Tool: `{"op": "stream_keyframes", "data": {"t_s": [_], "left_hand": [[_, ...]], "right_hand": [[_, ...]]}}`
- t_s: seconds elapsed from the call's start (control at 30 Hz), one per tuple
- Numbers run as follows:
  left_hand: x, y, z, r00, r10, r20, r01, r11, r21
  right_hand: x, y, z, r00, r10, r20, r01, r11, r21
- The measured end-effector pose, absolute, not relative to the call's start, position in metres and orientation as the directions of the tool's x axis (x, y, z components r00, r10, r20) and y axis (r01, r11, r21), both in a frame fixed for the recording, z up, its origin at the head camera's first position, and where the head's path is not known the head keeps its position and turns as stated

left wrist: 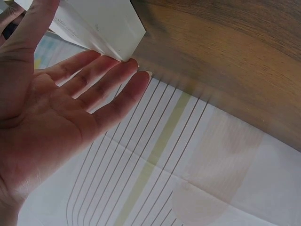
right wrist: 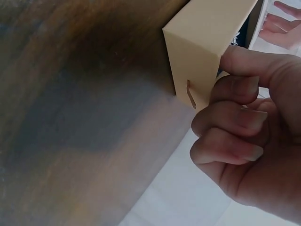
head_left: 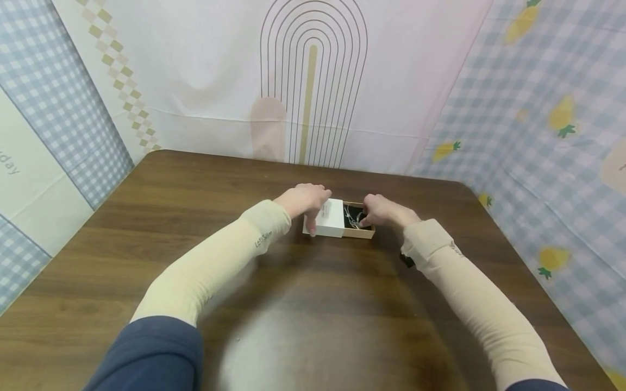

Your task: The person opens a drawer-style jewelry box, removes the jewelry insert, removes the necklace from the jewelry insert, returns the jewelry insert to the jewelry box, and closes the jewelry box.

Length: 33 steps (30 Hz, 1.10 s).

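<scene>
A small white box sleeve (head_left: 332, 219) lies on the table with a tan inner tray (head_left: 359, 234) slid partway out to the right. Silver chain jewelry (head_left: 350, 217) rests on the tray's black lining. My left hand (head_left: 307, 202) spans the sleeve's left part, thumb at the near side and fingers at the far edge. In the left wrist view those fingers are nearly straight, tips at the white sleeve (left wrist: 110, 28). My right hand (head_left: 385, 210) pinches the tray's end, thumb over its rim and the other fingers (right wrist: 230, 113) curled beside the end wall, near a small ribbon tab (right wrist: 190, 94).
The brown wooden table (head_left: 313, 326) stretches around the box on all sides. Behind it hangs a white patterned cloth (head_left: 205, 70), with a checked pineapple cloth (head_left: 538, 163) along the right. A small black object (head_left: 407, 260) sits under the right cuff.
</scene>
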State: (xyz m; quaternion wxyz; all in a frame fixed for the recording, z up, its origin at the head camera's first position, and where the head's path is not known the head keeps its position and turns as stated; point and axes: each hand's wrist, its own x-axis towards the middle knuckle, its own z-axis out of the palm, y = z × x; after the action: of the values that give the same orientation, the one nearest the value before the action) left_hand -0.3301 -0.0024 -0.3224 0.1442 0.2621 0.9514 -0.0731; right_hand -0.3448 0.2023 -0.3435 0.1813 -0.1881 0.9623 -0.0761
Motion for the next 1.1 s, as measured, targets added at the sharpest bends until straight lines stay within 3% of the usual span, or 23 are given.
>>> {"op": "stream_keyframes", "data": {"t_s": [0.57, 1.1], "left_hand": [[-0.3256, -0.002, -0.3179, -0.818, 0.471, -0.33, 0.518, 0.852, -0.07], [-0.3297, -0.0009, -0.322, -0.819, 0.47, -0.328, 0.518, 0.852, -0.074]], "right_hand": [[-0.3406, 0.2097, -0.3512, -0.907, -0.394, -0.149, -0.34, 0.894, -0.291], [-0.3354, 0.2069, -0.35, -0.906, -0.409, -0.112, -0.358, 0.879, -0.314]]}}
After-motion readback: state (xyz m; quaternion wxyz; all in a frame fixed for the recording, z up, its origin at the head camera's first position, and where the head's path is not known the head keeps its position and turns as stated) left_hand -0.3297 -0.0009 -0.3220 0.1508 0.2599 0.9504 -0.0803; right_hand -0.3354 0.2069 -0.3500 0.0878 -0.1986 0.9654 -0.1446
